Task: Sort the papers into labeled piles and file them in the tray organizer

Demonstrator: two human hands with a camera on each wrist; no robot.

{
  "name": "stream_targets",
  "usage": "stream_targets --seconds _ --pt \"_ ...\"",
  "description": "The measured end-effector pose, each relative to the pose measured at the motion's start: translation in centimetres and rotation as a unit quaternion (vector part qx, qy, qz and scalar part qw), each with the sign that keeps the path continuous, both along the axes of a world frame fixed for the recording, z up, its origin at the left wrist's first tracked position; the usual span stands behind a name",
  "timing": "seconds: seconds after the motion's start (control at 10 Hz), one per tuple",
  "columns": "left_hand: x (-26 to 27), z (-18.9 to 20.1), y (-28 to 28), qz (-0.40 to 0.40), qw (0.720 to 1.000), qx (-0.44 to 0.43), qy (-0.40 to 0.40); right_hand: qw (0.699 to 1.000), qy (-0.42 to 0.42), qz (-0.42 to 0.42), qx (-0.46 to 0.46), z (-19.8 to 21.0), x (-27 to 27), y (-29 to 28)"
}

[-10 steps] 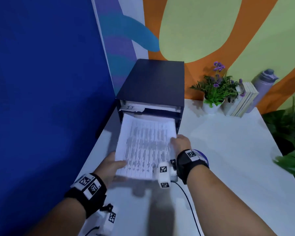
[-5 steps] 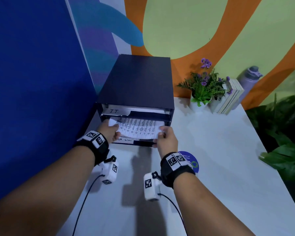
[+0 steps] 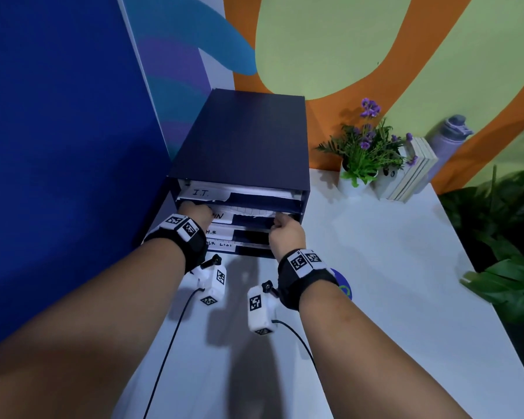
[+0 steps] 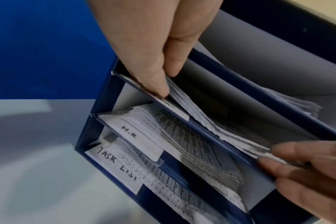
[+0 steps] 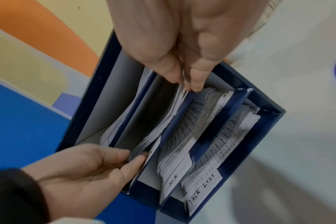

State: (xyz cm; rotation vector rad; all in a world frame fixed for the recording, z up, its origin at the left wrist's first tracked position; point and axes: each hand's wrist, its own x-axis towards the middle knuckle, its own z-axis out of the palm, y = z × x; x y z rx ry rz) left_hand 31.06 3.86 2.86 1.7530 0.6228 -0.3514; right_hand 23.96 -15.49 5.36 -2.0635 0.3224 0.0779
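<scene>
potted purple-flowered plant [image 3: 364,152], leaning books [image 3: 413,172], lavender bottle [image 3: 446,140], white table [image 3: 406,267]

Item: my tray organizer [image 3: 242,140], navy blue, white labels lettered black. Papers [image 4: 211,121], white, grey print rows. At two o'clock, plant [image 3: 365,152], green with purple blooms; bottle [image 3: 446,137], lilac. Wall [image 3: 330,43] was orange and pale green.

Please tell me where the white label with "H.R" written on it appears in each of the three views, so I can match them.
Head: H.R label, third tray front, beside the left wrist.
Left wrist: H.R label, centre-left, below the left hand's fingers.
Right wrist: H.R label, lower centre.
Shared landmark: the TASK LIST label one tray lower.
</scene>
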Motion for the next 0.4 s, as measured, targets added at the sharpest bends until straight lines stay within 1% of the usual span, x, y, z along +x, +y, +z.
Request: stream_targets --seconds 0.1,0.2,0.3,0.4 --pt "-1.6 1.7 -0.7 -0.149 0.937 0.314 -0.027 0.999 0.013 0.011 -0.038 1.0 -0.3 -0.5" --pt "-3.7 4.9 -2.0 -0.138 0.932 0.335 0.013 0.999 0.027 0.018 -0.038 2.3 -1.1 -1.4" --pt "-5.6 6.5 -3.3 -0.132 0.939 0.315 -0.024 0.997 0.022 0.045 -0.057 3.0 -2.3 -2.9" --pt "-7.5 7.7 -4.5 -0.064 0.987 0.147 0.016 0.991 0.055 0.074 -0.099 4.0 -4.3 -4.7"
